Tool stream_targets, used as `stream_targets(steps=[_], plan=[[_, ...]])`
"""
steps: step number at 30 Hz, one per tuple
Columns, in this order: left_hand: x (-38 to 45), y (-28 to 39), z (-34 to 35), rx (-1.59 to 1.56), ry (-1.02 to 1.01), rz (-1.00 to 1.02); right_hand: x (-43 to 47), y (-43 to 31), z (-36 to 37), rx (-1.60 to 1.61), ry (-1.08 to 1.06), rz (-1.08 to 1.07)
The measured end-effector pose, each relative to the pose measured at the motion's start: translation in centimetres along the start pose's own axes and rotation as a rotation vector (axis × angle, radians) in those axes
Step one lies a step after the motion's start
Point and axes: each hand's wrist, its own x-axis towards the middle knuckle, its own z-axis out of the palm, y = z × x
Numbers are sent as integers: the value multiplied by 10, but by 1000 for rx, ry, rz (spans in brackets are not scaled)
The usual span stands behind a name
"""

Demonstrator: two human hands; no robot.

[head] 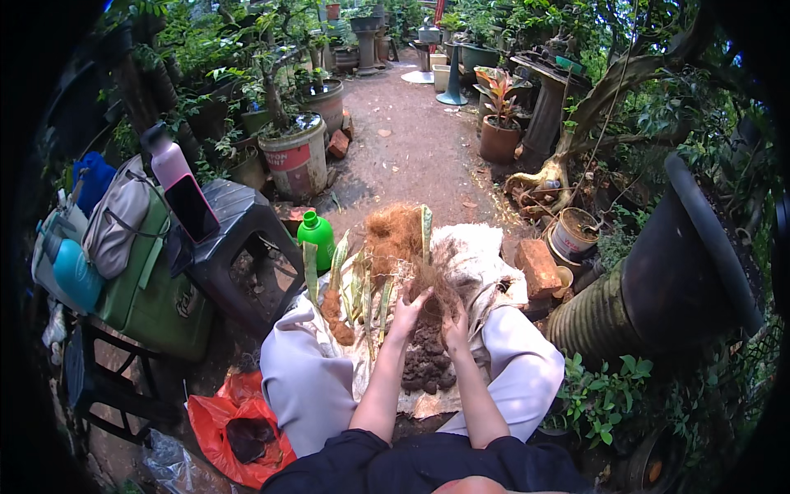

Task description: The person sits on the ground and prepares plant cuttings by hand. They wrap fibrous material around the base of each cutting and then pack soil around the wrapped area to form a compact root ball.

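My left hand (pixel 408 312) and my right hand (pixel 455 327) hold a loose wad of brown plant fibre (pixel 437 284) between them, above a heap of dark, lumpy soil (pixel 427 364). A larger mound of orange-brown fibre (pixel 389 231) lies just beyond. One variegated snake plant leaf (pixel 426 231) stands upright beside that mound. Left of my hands, several long variegated leaves (pixel 338 262) rest on the pale woven sack (pixel 466 253). The base of one is wrapped in a brown fibre clump (pixel 336 318). My fingertips are partly hidden in the fibre.
A green plastic bottle (pixel 315 238) and a dark plastic stool (pixel 237 228) are at the left, near an open red plastic bag (pixel 247 401). At the right are a brick (pixel 538 268), a white paint bucket (pixel 573 234) and a big black pot (pixel 666 272) on its side.
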Motion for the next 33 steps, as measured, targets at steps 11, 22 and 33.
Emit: stream_targets(steps=[11, 22, 33], plan=[[8, -42, -27, -26, -430, 232, 0, -20, -1, -458, -57, -204], [-4, 16, -5, 35, -446, -12, 4, 16, -13, -100, 214, 53], [-7, 5, -13, -351, -434, -136, -10, -39, 13, -758, -168, -431]])
